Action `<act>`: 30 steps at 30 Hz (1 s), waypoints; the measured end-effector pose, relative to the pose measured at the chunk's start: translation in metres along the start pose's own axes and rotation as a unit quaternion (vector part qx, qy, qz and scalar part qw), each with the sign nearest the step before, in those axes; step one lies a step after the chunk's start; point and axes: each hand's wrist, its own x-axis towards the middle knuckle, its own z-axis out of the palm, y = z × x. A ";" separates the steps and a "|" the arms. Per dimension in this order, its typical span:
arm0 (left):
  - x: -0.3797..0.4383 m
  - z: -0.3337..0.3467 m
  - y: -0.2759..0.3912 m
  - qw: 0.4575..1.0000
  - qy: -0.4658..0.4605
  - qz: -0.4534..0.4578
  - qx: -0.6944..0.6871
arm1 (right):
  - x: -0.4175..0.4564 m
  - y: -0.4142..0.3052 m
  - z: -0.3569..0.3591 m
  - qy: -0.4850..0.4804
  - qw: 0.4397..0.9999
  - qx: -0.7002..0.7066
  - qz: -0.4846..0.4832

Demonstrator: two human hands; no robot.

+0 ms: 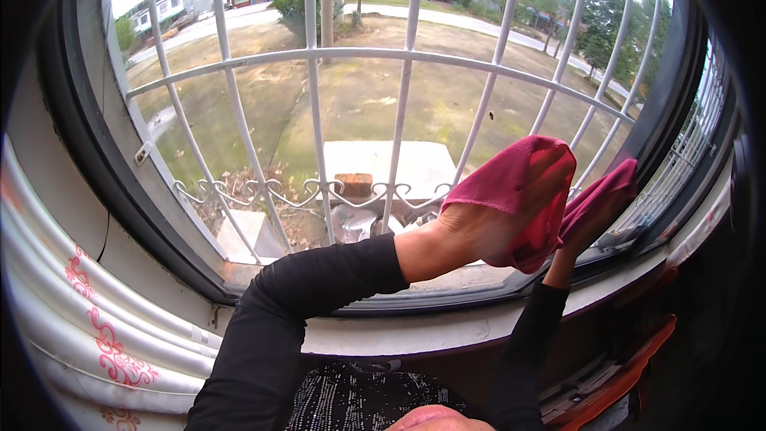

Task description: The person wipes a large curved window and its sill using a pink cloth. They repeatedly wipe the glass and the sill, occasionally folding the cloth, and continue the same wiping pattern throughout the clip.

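My left hand (479, 228) reaches up and to the right, with a dark pink cloth (508, 182) draped over its fingers. The cloth hangs in loose folds below that hand. My right hand (583, 234) is farther right, close to the window frame (667, 108), with pink cloth (607, 194) over its fingers too. Whether this is one cloth or two, I cannot tell. Both hands are raised before a window with white metal bars (402, 102). The cloth hides most fingertips, and contact with the glass cannot be made out.
A pale window sill (431, 335) runs below my forearms. A white curtain with a red pattern (114, 347) hangs at the left. An orange-red object (634, 359) lies at the lower right. Outside the bars are a brick (353, 184) on a pale slab (419, 158), bare ground, trees and buildings.
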 end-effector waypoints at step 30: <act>-0.150 -0.142 -0.071 0.861 0.247 -0.227 0.383 | -0.117 -0.186 0.149 -0.318 0.815 0.036 -0.483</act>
